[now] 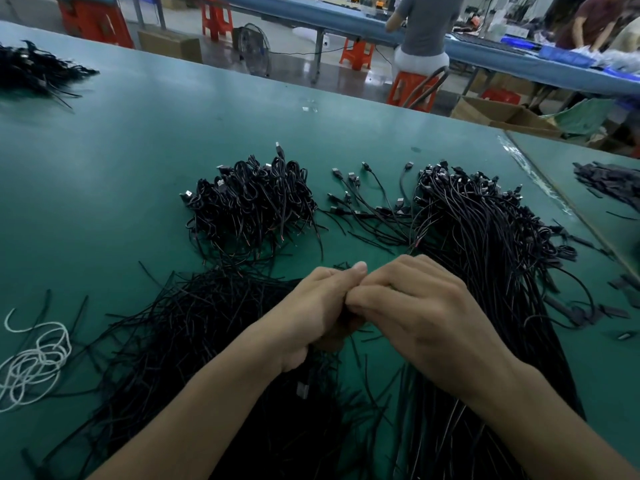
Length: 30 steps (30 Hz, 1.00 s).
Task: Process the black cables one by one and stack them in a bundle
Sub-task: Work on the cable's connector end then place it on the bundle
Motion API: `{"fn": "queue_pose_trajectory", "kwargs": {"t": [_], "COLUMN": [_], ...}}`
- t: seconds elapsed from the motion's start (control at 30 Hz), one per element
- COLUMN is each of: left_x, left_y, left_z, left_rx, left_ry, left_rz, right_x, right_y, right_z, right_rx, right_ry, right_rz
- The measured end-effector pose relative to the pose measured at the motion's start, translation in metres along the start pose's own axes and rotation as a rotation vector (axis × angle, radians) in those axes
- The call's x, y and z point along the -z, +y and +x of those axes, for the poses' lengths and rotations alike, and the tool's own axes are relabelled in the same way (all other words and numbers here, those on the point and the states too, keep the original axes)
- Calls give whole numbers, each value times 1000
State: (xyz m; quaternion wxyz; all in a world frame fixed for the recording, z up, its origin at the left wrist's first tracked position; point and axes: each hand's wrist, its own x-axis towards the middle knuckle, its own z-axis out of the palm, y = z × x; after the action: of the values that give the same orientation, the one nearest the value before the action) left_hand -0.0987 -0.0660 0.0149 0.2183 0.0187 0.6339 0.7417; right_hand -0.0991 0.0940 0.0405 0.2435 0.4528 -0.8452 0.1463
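Note:
My left hand (320, 306) and my right hand (415, 306) meet knuckle to knuckle above the green table (138, 150). Both curl round one thin black cable (304, 382), mostly hidden between the fingers; its USB plug hangs below my left wrist. A bundle of folded black cables (249, 202) lies beyond my hands to the left. A long pile of straight black cables (485, 244) runs along the right, plugs at the far end. A heap of thin black offcuts (194, 327) spreads under my left forearm.
Several loose cables (367, 202) lie between the two piles. A tangle of white cord (34, 362) sits at the left edge. Another black cable heap (31, 71) is at the far left, small black parts (613, 181) at the right. People work at a far bench (429, 26).

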Motion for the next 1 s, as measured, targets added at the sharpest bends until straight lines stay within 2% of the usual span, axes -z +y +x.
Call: {"fn": "queue_pose_trajectory", "kwargs": {"t": [0.13, 0.23, 0.3, 0.4, 0.5, 0.67, 0.8, 0.9, 1.0], "left_x": [6, 10, 10, 9, 9, 7, 5, 5, 0], "left_y": [0, 4, 4, 1, -1, 0, 0, -1, 3], "left_z": [0, 2, 1, -1, -2, -3, -4, -2, -2], "left_rx": [104, 181, 170, 127, 123, 105, 99, 91, 48], "left_ry": [-120, -227, -267, -246, -224, -227, -177, -94, -52], "left_rz": [-58, 40, 188, 326, 383, 368, 323, 299, 89], "right_x": [-4, -3, -1, 4, 7, 8, 6, 2, -3], "right_y": [5, 10, 11, 10, 7, 1, 0, -1, -5], "right_z": [-2, -3, -4, -2, -1, 1, 3, 3, 5], "right_rx": [-338, -502, -551, -537, -450, -342, -346, -405, -448], "right_ry": [69, 48, -15, -111, -148, -195, -232, -181, -35], "right_rz": [310, 453, 519, 539, 439, 328, 329, 303, 248]}}
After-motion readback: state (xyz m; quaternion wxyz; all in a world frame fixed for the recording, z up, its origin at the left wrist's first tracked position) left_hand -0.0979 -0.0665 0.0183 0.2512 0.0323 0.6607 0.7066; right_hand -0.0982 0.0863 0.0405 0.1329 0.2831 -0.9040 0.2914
